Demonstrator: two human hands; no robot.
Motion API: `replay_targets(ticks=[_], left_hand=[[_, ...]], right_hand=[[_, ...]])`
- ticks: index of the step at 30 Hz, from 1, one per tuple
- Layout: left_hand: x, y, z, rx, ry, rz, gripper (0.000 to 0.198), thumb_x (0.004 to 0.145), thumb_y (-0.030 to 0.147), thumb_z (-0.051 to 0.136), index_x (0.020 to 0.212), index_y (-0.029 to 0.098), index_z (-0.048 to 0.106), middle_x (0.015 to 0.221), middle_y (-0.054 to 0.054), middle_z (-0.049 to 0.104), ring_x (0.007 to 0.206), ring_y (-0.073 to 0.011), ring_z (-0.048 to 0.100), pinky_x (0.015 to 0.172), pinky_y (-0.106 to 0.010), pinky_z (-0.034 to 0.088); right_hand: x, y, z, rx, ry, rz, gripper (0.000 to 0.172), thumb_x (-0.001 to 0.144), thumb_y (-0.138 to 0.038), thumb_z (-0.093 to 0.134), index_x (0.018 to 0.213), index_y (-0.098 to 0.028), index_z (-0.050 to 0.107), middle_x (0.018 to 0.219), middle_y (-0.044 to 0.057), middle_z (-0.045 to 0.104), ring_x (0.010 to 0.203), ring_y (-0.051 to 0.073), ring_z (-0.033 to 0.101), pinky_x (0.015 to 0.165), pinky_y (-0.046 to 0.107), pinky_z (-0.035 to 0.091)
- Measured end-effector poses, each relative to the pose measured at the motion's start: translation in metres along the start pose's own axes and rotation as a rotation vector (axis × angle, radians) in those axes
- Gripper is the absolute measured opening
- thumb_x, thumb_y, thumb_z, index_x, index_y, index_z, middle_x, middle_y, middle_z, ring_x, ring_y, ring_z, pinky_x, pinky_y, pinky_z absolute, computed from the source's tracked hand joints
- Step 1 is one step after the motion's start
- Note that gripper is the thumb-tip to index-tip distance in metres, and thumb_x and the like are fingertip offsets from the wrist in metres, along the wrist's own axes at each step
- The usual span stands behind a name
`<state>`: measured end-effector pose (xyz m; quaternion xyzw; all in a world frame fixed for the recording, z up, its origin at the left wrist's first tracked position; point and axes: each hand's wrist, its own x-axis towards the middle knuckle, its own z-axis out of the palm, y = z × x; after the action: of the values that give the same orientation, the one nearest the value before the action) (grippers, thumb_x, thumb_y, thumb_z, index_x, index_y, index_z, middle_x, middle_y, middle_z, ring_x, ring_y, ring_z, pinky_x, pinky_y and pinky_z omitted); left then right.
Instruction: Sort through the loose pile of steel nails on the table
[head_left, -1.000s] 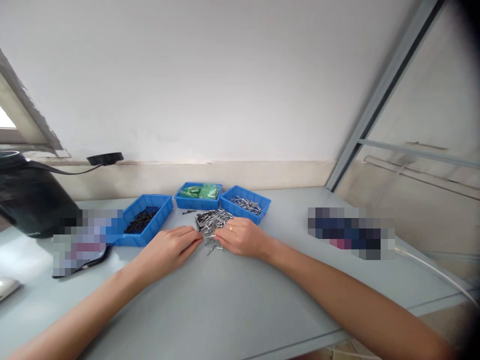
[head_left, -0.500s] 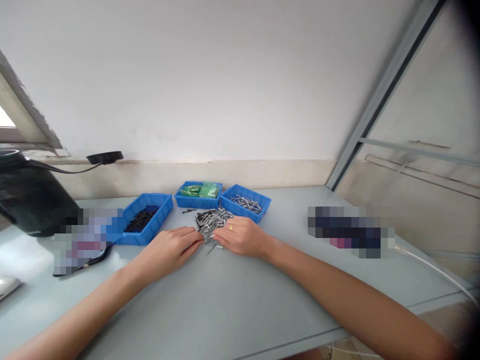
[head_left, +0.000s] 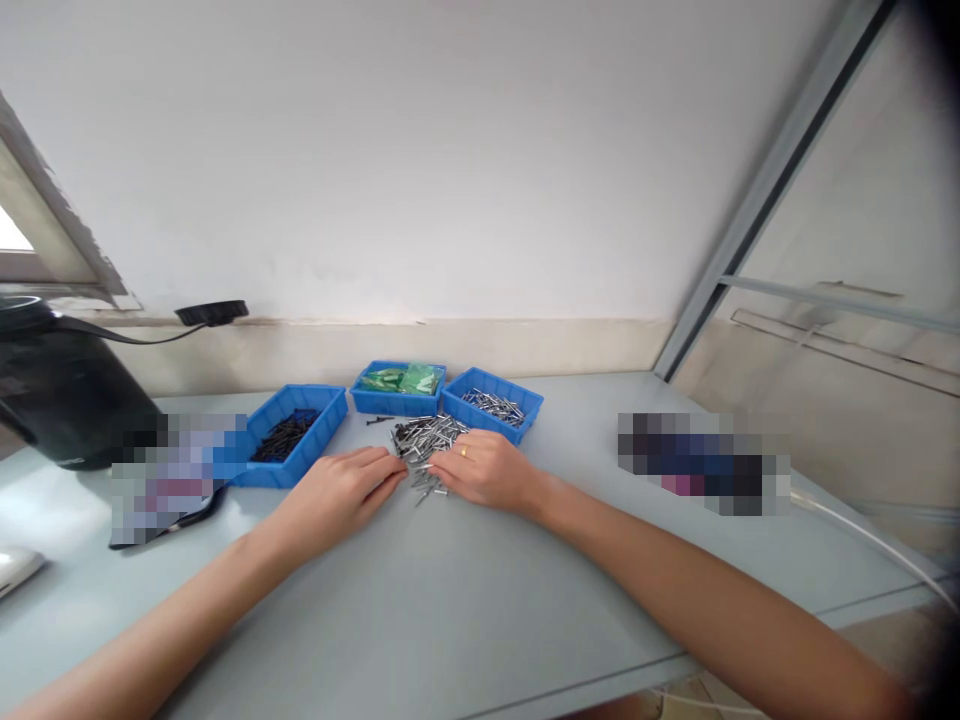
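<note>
A mixed pile of metal fasteners (head_left: 431,436) lies on the grey table, mostly silver pieces that look like blind rivets, with some dark screws at its left side. At the near left edge of this pile is my left hand (head_left: 356,485), fingers closed together, the fingertips touching or almost touching the pieces; what they pinch is hidden. My right hand (head_left: 484,470), with a ring on one finger, is curled at the pile's right side. A silver rivet (head_left: 426,467) shows at its fingertips. A few loose rivets lie just below, between both hands.
Behind the pile stand a blue bin (head_left: 291,440) of black screws, another bin (head_left: 397,402) with green packets, and a third bin (head_left: 529,412) of silver rivets. A dark bottle (head_left: 71,400) and a blurred-out item (head_left: 176,475) are left; another blurred-out item (head_left: 694,465) is right.
Both hands stay at the pile with only slight finger movement. The view has shifted very slightly; the bins and other items are where they were.
</note>
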<state>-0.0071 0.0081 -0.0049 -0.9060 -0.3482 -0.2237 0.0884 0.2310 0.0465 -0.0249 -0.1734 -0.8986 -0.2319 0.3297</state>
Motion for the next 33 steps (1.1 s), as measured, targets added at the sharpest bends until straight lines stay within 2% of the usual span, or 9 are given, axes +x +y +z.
replay_targets(ticks=[5,9,14,33], left_hand=[[0.0018,0.0024,-0.0057,0.008,0.121,-0.005,0.021,0.098,0.026,0.045,0.095,0.019,0.065,0.082,0.000,0.068,0.073,-0.0137,0.065,0.067,-0.024,0.048],[0.0035,0.0058,-0.0082,-0.006,0.173,0.044,0.020,0.098,0.025,0.046,0.095,0.019,0.065,0.080,-0.001,0.068,0.071,-0.0129,0.065,0.065,-0.023,0.049],[0.0028,0.0071,-0.0072,-0.035,0.142,0.089,0.020,0.097,0.024,0.045,0.095,0.018,0.065,0.079,-0.001,0.068,0.068,-0.0126,0.064,0.063,-0.024,0.049],[0.0025,0.0053,-0.0088,-0.023,0.084,0.098,0.019,0.099,0.022,0.044,0.098,0.018,0.063,0.079,-0.001,0.066,0.069,-0.0131,0.063,0.064,-0.024,0.046]], right_hand=[[0.0017,-0.0008,-0.0018,-0.019,0.054,0.020,0.032,0.100,-0.028,0.044,0.073,-0.017,0.059,0.056,-0.002,0.055,0.056,0.011,0.048,0.058,0.028,0.029],[0.0002,-0.0010,0.0014,-0.003,-0.020,0.019,0.031,0.100,-0.026,0.042,0.077,-0.017,0.060,0.058,-0.001,0.058,0.057,0.012,0.050,0.059,0.028,0.029],[-0.0026,-0.0010,0.0062,0.008,-0.101,0.020,0.029,0.100,-0.028,0.043,0.080,-0.017,0.060,0.058,-0.001,0.058,0.056,0.012,0.051,0.059,0.027,0.029],[-0.0026,0.0005,0.0033,0.013,-0.096,0.012,0.031,0.099,-0.029,0.043,0.080,-0.017,0.063,0.059,-0.001,0.058,0.057,0.012,0.052,0.059,0.028,0.030]])
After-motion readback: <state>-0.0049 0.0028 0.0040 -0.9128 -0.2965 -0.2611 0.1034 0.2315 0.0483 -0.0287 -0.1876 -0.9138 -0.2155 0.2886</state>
